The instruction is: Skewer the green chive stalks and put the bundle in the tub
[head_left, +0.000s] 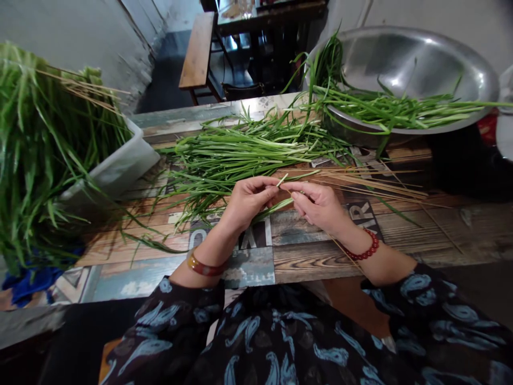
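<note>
My left hand (250,202) pinches the pale end of a green stalk (282,180) in front of the pile of long green stalks (240,155) on the patterned table. Its fingertips meet those of my right hand (320,204), which is closed on a thin wooden skewer (342,248) that slants down past the right wrist. More stalk ends (276,207) show just under both hands. Loose skewers (372,182) lie fanned out to the right of the pile.
At the left, a white bin (124,166) is heaped with greens (48,139) and skewers on top. A large steel bowl (433,59) with stalks over its rim stands at the back right. Behind the table (308,262) is a wooden bench (197,51).
</note>
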`<state>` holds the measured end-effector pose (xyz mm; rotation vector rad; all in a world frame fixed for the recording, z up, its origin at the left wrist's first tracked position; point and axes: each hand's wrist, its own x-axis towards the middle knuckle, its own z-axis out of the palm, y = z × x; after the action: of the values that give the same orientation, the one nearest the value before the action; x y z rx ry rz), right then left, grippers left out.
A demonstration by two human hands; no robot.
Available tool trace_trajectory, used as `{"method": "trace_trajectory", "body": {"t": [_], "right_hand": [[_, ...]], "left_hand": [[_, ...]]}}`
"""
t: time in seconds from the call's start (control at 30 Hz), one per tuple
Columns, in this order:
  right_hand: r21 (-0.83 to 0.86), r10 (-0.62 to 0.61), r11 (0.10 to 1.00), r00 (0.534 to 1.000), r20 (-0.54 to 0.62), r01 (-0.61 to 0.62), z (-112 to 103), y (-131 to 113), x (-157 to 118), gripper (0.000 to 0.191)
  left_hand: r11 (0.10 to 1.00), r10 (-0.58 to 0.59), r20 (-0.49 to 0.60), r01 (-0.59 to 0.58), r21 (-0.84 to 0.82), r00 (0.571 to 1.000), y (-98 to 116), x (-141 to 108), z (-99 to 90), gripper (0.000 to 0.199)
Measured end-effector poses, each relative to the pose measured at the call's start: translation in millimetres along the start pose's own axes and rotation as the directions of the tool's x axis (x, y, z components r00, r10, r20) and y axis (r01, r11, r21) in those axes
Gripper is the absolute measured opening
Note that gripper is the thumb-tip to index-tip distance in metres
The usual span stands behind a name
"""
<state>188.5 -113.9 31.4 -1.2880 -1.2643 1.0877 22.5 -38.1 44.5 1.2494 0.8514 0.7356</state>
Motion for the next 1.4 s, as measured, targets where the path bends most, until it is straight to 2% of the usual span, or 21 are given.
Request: {"method": "trace_trajectory", "body": {"t": [0.37,1.0,1.13,1.2,1.27,1.4], "right_hand": [[0.035,-0.009,0.999,1.0,0.018,0.008,-1.0,-2.1,0.6,0.028],[0.012,0.012,1.0,1.0,-0.002,-0.012,-0.8,-0.2,-0.3,0.029],[0.018,0.02,1.0,1.0,-0.004,-0.02,-0.5,1.2,-0.1,0.028],[0.016,0.028,0.999,1.0,-0.001,-0.028,-0.5,1.9,0.2,0.028],[0.011,0.034,0.999,0.999,0.006,-0.034,-0.7,2.5,0.7,0.027],[0.021,0.062,0.998,0.998,0.0,-0.062,-0.5,2.6,1.9,0.03]], "left_hand": [[0.999,-0.049,0.011,0.049,-0.024,0.999,-2.3,0.9,-2.3,0.026],[0.999,0.017,0.002,-0.017,0.052,1.0,1.9,-1.5,0.2,0.028],[0.993,0.059,0.012,-0.06,0.104,0.998,0.7,-1.4,-0.4,0.025],[0.975,0.114,0.002,-0.112,0.193,0.993,-0.6,-0.9,-0.8,0.021],[0.922,0.213,-0.006,-0.199,0.332,0.977,-2.0,-0.4,-1.1,0.015],[0.758,0.391,0.025,-0.337,0.559,0.92,-3.6,0.2,-1.7,0.011]]}}
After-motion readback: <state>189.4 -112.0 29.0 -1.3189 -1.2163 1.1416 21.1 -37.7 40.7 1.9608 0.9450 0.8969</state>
